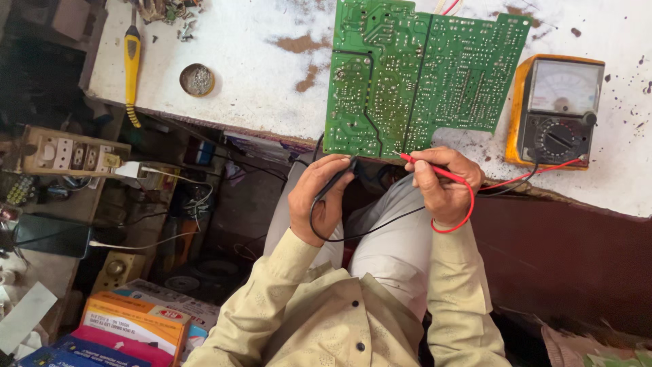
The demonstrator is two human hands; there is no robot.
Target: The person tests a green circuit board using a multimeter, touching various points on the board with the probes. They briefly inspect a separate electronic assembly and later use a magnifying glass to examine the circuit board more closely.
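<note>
Holding a slim black test probe (337,178) pinched in our left hand (318,198) and a slim red test probe (435,168) pinched in our right hand (445,185), we have both tips at the near edge of the large green circuit board (414,75), which lies solder side up on the worn white desk (251,61), just ahead of both hands. The leads already run to the orange-cased analogue meter (558,112) (it sits just right of the board), so we judge the probing under way, with most of the board's joints still beyond the tips. A yellow-handled screwdriver (132,64) and a small round tin (197,79) lie well apart, far left.
</note>
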